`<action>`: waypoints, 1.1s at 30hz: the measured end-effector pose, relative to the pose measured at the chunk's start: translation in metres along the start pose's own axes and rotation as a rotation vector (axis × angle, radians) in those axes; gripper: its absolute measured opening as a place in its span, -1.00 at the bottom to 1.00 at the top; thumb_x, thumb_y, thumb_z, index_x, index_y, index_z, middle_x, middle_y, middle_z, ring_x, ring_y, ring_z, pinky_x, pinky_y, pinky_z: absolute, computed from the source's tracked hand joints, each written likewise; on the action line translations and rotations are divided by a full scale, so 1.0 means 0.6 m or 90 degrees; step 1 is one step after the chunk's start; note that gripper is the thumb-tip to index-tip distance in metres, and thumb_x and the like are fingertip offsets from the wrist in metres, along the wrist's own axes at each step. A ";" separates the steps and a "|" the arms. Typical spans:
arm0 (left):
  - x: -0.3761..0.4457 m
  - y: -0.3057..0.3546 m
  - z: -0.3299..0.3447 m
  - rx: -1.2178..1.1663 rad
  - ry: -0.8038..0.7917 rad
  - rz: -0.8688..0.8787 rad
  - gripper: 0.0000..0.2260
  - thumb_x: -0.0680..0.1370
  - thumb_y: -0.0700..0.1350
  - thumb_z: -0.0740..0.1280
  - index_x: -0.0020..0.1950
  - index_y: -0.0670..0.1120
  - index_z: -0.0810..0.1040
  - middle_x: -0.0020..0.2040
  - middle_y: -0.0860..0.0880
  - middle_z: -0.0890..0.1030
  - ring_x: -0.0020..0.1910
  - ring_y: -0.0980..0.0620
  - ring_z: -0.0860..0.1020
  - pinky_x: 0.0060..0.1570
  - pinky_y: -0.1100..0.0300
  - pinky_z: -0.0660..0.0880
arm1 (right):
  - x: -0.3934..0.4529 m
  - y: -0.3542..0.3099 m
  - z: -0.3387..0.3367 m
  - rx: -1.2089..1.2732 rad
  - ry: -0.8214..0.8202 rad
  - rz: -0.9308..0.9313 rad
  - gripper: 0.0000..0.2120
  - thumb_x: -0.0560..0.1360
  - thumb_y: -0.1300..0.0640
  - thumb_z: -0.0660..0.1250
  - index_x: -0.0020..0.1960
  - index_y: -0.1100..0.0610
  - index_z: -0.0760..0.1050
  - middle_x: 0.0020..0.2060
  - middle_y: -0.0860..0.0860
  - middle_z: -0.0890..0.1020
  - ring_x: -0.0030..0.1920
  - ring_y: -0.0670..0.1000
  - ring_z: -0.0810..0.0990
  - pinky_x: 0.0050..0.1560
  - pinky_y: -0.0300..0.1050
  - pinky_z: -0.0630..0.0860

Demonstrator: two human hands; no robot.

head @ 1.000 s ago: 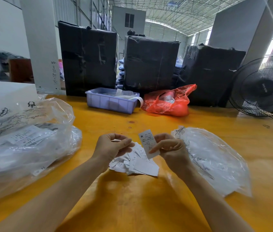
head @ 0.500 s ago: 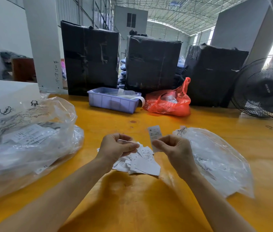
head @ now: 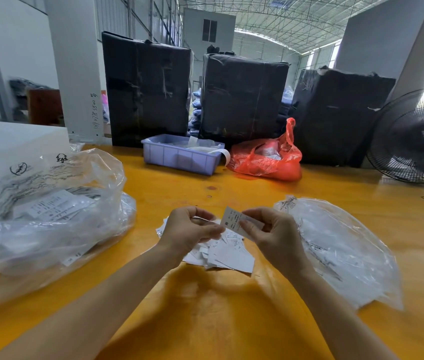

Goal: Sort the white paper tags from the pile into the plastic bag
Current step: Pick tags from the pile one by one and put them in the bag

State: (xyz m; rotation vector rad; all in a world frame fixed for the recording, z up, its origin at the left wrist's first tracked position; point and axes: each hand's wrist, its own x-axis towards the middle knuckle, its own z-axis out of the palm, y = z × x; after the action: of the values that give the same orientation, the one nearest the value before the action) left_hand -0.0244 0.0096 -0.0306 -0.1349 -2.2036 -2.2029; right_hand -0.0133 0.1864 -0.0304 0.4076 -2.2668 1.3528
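A pile of white paper tags [head: 227, 253] lies on the yellow table [head: 205, 320] in front of me. My right hand [head: 270, 235] pinches one printed tag [head: 234, 220] just above the pile, tilted to the left. My left hand [head: 187, 231] hovers beside it with curled fingers, pinching what looks like other tags; its thumb tip meets the held tag's left edge. A flat clear plastic bag [head: 340, 245] with printed lettering lies right of the pile, close to my right hand.
A large crumpled clear bag [head: 50, 211] holding labels fills the left side, against a white box [head: 11, 146]. At the back stand a lilac bin [head: 179, 158], a red plastic bag [head: 270, 159], three black wrapped bales [head: 242, 97] and a fan [head: 416, 139].
My right hand has tipped the tag from upright to leaning left, bringing it against my left hand. Both hands rose slightly above the pile.
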 end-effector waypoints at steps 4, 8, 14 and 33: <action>0.000 -0.001 -0.002 -0.005 0.000 -0.001 -0.77 0.34 -0.32 0.52 -0.10 -0.20 0.52 -0.34 -0.07 0.68 -0.35 0.06 0.66 -0.35 0.31 0.54 | -0.002 -0.001 0.002 -0.038 -0.006 -0.029 -0.88 0.45 0.24 0.43 -0.01 0.18 0.63 -0.11 0.06 0.68 -0.11 -0.03 0.66 -0.20 -0.22 0.62; 0.001 -0.002 -0.003 -0.011 0.001 -0.003 -0.77 0.35 -0.32 0.50 -0.09 -0.21 0.51 -0.35 -0.07 0.68 -0.36 0.06 0.66 -0.38 0.32 0.54 | -0.003 -0.006 0.003 -0.065 -0.007 -0.044 -0.89 0.45 0.23 0.42 -0.02 0.17 0.64 -0.11 0.03 0.67 -0.14 -0.04 0.65 -0.24 -0.27 0.61; 0.001 -0.006 0.001 -0.020 -0.011 -0.006 -0.78 0.35 -0.32 0.50 -0.11 -0.24 0.51 -0.35 -0.11 0.68 -0.38 0.01 0.66 -0.37 0.28 0.56 | -0.005 -0.011 0.003 -0.056 -0.099 0.011 -0.94 0.45 0.23 0.42 -0.10 0.12 0.64 -0.32 -0.09 0.63 -0.34 -0.21 0.56 -0.35 -0.30 0.48; -0.013 -0.004 0.012 0.080 -0.128 -0.067 -0.74 0.54 -0.07 0.33 -0.10 -0.28 0.63 -0.16 -0.30 0.66 -0.25 -0.15 0.68 -0.32 0.18 0.61 | -0.007 -0.030 -0.011 0.002 -0.232 0.130 -0.73 0.44 0.24 0.44 0.14 0.19 0.59 -0.09 0.17 0.67 -0.06 0.02 0.66 -0.10 -0.11 0.60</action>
State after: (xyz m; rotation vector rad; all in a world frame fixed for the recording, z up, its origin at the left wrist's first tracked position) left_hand -0.0162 0.0164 -0.0336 -0.2546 -2.5032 -2.1816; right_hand 0.0002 0.1838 -0.0166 0.4659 -2.6645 1.4816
